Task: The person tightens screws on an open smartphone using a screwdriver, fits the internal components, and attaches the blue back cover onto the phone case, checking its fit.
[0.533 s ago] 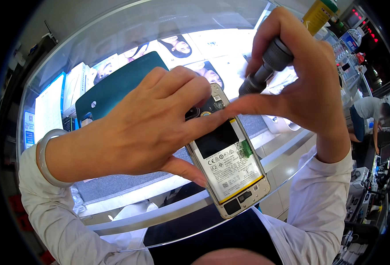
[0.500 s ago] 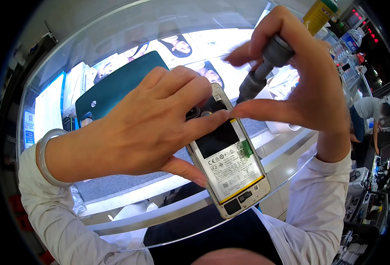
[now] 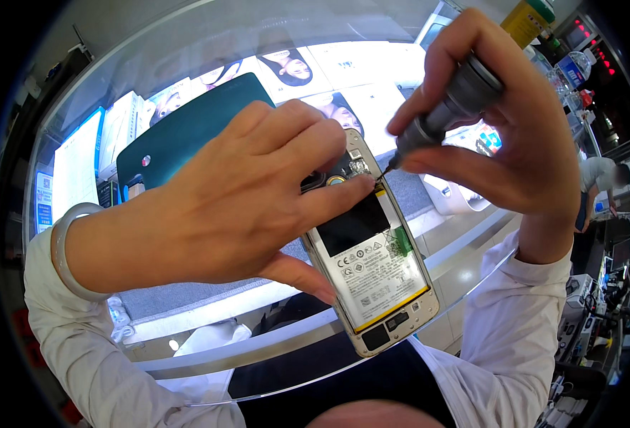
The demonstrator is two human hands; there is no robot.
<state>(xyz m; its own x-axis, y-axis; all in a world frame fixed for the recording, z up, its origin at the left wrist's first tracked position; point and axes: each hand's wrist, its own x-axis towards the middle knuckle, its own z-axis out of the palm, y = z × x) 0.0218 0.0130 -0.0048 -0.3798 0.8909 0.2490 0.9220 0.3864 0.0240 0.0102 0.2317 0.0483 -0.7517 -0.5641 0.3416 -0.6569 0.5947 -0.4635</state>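
An opened phone (image 3: 386, 285) with its battery and inner parts showing lies tilted below my hands. My left hand (image 3: 236, 200) grips it across the upper part, thumb at its left edge and a fingertip beside the screwdriver's tip. My right hand (image 3: 507, 150) holds a dark grey screwdriver (image 3: 464, 93), its thin bit on the upper right of the phone, just below the top. A teal panel (image 3: 186, 135) with a small hole lies behind my left hand.
A glass display counter (image 3: 158, 314) holds lit boxes with portrait pictures (image 3: 286, 68). At the right rim are a yellow can (image 3: 525, 21), plastic bottles (image 3: 571, 71), a white container (image 3: 454, 196) and cluttered equipment (image 3: 582, 299). Another person (image 3: 596, 178) bends at the far right.
My right hand and screwdriver have shifted slightly rightward, the thumb rising onto the tool, whose bit now shows at the phone. The surroundings have shifted slightly in view; the far person appears more hidden.
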